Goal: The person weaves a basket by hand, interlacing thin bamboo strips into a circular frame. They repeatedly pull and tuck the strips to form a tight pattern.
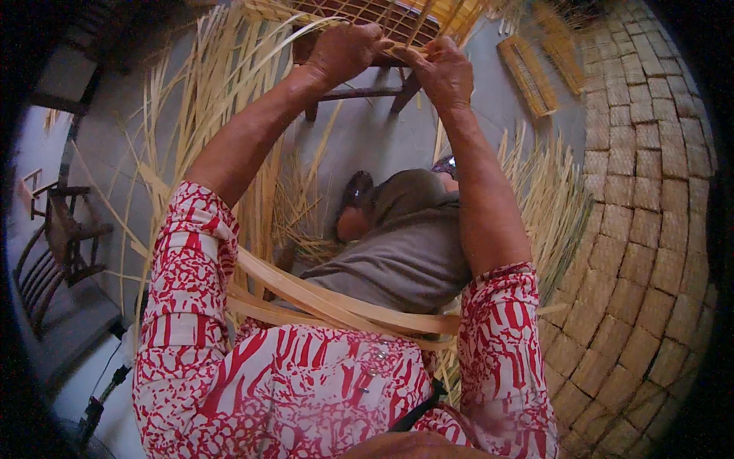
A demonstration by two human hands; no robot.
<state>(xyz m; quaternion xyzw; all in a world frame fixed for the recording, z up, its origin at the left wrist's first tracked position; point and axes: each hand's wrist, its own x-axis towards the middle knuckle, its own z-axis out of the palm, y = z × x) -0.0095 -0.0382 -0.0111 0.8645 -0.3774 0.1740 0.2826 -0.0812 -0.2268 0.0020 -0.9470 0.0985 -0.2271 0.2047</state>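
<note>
My left hand [345,53] is closed on pale bamboo strips [310,30] at the near edge of an open lattice weave [367,11]. Close beside it, my right hand [445,75] pinches the same edge, thumb and fingers pressed together on a strip. Both arms reach far forward. Under the weave stands a dark wooden stool [359,93], its top mostly covered. The far part of the weave is cut off by the upper rim of the view.
Long loose strips [218,84] hang and lie on the left. Wider strips [344,302] cross my lap. A bundle of cut strips [547,206] lies at right, beside stacked woven blocks [634,191]. Woven panels [527,76] rest on the floor. Wooden chairs [65,237] stand far left.
</note>
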